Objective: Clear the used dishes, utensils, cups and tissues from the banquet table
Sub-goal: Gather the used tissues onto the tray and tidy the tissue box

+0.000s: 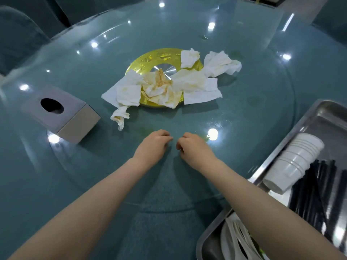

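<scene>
A heap of crumpled, stained white tissues point(165, 87) lies over the gold hub point(150, 61) at the middle of the glass turntable. One twisted tissue point(120, 117) sits nearest me at the heap's left end. My left hand point(153, 145) and my right hand point(193, 147) hover side by side over the glass, a little short of the heap. Both have loosely curled fingers and hold nothing. At the right, a steel tray point(319, 113) holds a stack of white paper cups point(294, 162) on its side and several black chopsticks point(315, 188).
A grey tissue box point(62, 113) with a round hole stands on the turntable at the left. A second steel tray point(210, 239) with white spoons lies at the bottom right under my right forearm. Chairs ring the far side of the table.
</scene>
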`<state>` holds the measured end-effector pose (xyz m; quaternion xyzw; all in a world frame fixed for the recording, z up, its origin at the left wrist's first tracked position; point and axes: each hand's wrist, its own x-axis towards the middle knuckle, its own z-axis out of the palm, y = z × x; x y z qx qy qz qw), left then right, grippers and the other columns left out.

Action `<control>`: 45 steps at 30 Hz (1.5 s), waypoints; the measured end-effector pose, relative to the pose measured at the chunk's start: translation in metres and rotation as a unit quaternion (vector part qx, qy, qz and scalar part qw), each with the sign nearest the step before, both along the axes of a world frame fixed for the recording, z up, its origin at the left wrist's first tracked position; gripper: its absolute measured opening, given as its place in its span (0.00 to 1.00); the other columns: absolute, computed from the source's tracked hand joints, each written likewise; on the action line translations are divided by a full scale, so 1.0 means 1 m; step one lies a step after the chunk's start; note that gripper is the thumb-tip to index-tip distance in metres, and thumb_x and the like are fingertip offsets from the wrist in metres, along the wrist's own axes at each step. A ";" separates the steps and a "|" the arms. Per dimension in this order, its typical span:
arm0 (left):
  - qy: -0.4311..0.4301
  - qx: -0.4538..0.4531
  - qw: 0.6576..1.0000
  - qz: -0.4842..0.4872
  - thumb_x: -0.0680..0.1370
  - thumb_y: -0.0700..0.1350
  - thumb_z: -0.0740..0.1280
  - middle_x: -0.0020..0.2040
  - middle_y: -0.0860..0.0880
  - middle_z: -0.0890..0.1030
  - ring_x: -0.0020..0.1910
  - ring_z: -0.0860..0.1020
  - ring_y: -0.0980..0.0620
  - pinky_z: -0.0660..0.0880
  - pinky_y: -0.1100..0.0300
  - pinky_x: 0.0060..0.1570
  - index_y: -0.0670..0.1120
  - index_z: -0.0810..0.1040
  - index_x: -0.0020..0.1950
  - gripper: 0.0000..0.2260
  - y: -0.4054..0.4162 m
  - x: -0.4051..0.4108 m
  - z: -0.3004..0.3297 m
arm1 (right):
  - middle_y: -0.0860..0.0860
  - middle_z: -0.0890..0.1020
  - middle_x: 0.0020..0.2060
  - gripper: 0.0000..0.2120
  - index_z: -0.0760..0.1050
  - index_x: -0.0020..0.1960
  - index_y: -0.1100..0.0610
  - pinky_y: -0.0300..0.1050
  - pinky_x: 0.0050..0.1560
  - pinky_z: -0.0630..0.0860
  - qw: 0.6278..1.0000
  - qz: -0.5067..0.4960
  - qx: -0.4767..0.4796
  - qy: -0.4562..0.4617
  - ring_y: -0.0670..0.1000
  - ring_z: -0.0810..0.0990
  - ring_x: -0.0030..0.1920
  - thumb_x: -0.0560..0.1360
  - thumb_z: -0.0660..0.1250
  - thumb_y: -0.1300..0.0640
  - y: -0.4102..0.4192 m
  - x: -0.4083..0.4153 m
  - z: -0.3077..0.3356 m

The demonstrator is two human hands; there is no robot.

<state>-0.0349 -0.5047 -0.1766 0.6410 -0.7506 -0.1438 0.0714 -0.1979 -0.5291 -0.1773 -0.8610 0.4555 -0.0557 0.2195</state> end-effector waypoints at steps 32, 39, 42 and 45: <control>0.220 0.126 0.967 -0.035 0.76 0.42 0.68 0.55 0.50 0.84 0.54 0.80 0.53 0.75 0.58 0.58 0.47 0.82 0.59 0.12 0.155 -0.185 0.054 | 0.42 0.80 0.40 0.08 0.82 0.49 0.50 0.31 0.38 0.67 0.941 -0.325 0.091 -0.019 0.39 0.75 0.40 0.74 0.67 0.61 0.192 -0.194 0.063; 0.289 0.146 0.946 0.030 0.74 0.35 0.68 0.51 0.47 0.84 0.48 0.81 0.55 0.77 0.64 0.51 0.45 0.83 0.56 0.12 0.151 -0.183 0.049 | 0.40 0.78 0.40 0.11 0.79 0.53 0.49 0.28 0.34 0.65 0.927 -0.361 0.088 -0.058 0.37 0.75 0.40 0.73 0.67 0.60 0.200 -0.203 0.063; 0.345 0.172 0.921 0.065 0.73 0.33 0.69 0.47 0.47 0.84 0.44 0.81 0.54 0.77 0.67 0.45 0.43 0.82 0.56 0.13 0.152 -0.175 0.046 | 0.41 0.79 0.41 0.10 0.79 0.53 0.50 0.29 0.36 0.67 0.925 -0.361 0.092 -0.072 0.38 0.76 0.41 0.74 0.67 0.60 0.196 -0.195 0.063; 0.413 0.210 0.882 0.080 0.72 0.32 0.70 0.43 0.48 0.83 0.42 0.82 0.54 0.78 0.67 0.42 0.41 0.81 0.55 0.12 0.153 -0.175 0.047 | 0.43 0.80 0.44 0.09 0.80 0.53 0.49 0.30 0.38 0.67 0.927 -0.356 0.087 -0.080 0.40 0.77 0.43 0.75 0.66 0.59 0.192 -0.186 0.064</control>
